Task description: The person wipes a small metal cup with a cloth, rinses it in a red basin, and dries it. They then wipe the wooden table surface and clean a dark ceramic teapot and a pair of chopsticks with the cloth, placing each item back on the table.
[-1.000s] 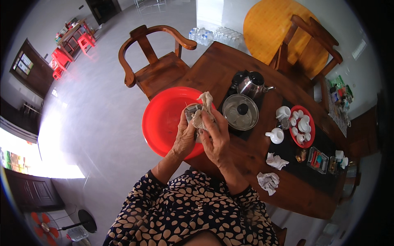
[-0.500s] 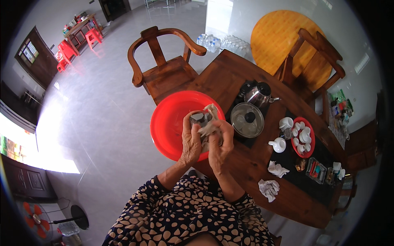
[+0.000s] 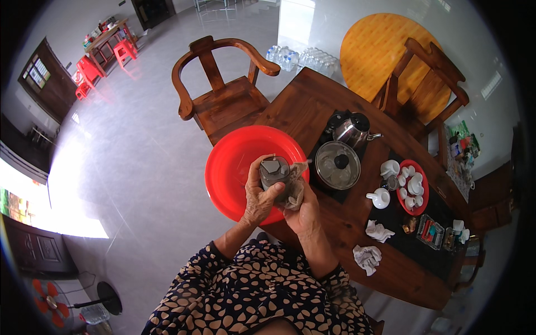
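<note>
Over the red basin [image 3: 229, 173], my left hand [image 3: 258, 196] is wrapped round a dark grey, shiny container [image 3: 274, 169] with a flat top; its exact kind is unclear. My thumb lies across its near side. On the container's right, my right hand [image 3: 306, 211] grips a crumpled greyish-beige cloth [image 3: 295, 192] and presses it against that side. Part of the cloth sticks out above my right fingers. The container's underside is hidden by my hands and the cloth.
Right of the basin, a glass-lidded pot [image 3: 337, 166] and a steel kettle [image 3: 353, 129] stand on the wooden table [image 3: 296, 109]. Farther right are a red tray [image 3: 412, 209] of white cups, a white teapot [image 3: 379, 197] and crumpled tissues [image 3: 367, 259]. A wooden armchair [image 3: 226, 100] stands beyond.
The container has come up between my hands, so more of its top and side shows. My right hand has turned and dropped slightly, with the cloth now at the container's right side.
</note>
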Demonstrator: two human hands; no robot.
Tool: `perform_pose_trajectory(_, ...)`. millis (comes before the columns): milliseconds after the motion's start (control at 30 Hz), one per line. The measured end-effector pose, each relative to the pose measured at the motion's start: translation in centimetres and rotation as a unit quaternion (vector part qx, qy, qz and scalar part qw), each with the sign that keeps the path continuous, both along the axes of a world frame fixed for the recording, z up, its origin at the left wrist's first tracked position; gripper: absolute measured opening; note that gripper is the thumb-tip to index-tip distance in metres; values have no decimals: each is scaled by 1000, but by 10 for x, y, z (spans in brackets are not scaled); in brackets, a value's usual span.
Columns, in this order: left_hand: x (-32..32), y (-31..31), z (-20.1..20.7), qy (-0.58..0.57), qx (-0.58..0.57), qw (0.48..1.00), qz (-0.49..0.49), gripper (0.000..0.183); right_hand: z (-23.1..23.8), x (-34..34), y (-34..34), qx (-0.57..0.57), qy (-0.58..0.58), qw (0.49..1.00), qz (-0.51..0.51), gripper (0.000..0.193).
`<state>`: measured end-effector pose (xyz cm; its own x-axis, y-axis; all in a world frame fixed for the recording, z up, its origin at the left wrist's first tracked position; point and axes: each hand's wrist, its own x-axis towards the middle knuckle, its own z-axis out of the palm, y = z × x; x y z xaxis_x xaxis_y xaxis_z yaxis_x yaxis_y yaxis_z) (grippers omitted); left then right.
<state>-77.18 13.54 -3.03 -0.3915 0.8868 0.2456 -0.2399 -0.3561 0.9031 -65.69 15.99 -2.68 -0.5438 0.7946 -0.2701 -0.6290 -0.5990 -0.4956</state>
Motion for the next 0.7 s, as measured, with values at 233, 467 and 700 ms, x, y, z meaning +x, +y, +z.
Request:
perform_pose_trajectory(233,-1,11,-11,-43,1,999,-23,78,-11,-5,-6,-1,100,995,-13,38)
perform_pose_trajectory(467,1,15,14,-14,-68,998,2,68,-25,-7,1,117,-61,991,-37,25)
perform_pose_trajectory(700,-18,31,9,-86,-50,995,6,79,16,2,-11,243,-282,928,27,20)
